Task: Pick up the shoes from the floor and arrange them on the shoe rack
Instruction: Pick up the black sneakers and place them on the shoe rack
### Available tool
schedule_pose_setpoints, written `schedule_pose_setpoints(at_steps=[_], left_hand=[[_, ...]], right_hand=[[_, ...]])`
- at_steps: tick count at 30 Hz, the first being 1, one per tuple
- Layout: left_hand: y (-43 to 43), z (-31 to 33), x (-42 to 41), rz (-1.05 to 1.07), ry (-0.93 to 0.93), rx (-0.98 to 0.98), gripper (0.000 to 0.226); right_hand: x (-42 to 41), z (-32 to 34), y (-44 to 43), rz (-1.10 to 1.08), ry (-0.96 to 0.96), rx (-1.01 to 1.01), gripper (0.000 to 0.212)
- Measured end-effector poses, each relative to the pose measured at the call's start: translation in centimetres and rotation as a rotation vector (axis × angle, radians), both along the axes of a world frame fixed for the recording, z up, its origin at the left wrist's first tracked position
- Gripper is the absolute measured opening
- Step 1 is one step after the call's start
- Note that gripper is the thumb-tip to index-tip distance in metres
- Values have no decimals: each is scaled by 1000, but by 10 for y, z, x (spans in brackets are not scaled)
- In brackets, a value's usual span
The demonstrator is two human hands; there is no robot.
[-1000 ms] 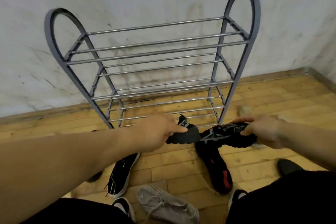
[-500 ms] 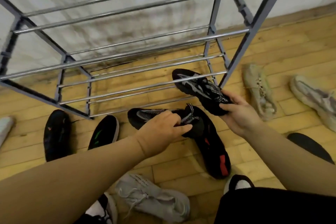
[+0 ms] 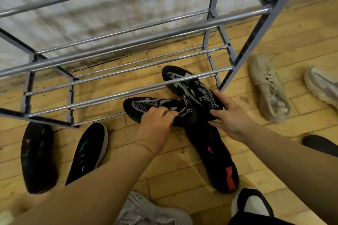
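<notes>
I hold a pair of black sneakers with grey stripes at the bottom tier of the grey metal shoe rack (image 3: 128,42). My left hand (image 3: 155,126) grips the heel end of the left sneaker (image 3: 144,105), whose toe points left under the lowest front bar. My right hand (image 3: 228,115) grips the heel of the right sneaker (image 3: 182,82), whose toe reaches in between the lower bars. The two heels touch between my hands.
More shoes lie on the wooden floor: a black one with red marks (image 3: 217,159) below my hands, two black ones (image 3: 89,150) at the left, beige sneakers (image 3: 268,87) at the right, a grey one (image 3: 146,210) near my legs. A stained white wall stands behind the rack.
My head has come lower and closer to the rack. Both hands have carried the black sneakers forward to the bottom tier, and the right sneaker's toe now lies between the bars.
</notes>
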State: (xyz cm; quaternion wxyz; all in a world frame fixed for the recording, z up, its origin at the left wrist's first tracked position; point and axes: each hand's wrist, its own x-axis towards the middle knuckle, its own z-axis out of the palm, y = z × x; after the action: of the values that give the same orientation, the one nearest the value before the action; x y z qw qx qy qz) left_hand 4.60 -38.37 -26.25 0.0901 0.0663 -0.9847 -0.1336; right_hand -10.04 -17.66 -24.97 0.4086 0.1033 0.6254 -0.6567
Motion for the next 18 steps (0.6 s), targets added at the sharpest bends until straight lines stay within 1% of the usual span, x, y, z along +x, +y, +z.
schedule_pose_setpoints(at_steps=[1,3,5,7,10,12,14,18], left_hand=[[5,2,1,132,-24,60,36],[17,10,5,403,-139,217,43],[29,12,11,578,-218,476,50],[42,14,14,624,-231,721,54],[54,7,11,672,-224,995,55],[60,6,9,740,-222,1083,60],[64,4,8,793,-187,1091,62],[65,13,-2,921,-119,1103,50]], right_hand=[[1,0,0,-2,6,-1,64],[3,0,-1,-4,18,6,65],[5,-1,-2,-5,17,11,65],[9,-1,-4,7,18,12,66],[13,2,-5,21,61,35,64],[15,4,-5,29,116,76,63],[17,3,-6,55,181,133,64],[23,4,-7,101,284,192,64]])
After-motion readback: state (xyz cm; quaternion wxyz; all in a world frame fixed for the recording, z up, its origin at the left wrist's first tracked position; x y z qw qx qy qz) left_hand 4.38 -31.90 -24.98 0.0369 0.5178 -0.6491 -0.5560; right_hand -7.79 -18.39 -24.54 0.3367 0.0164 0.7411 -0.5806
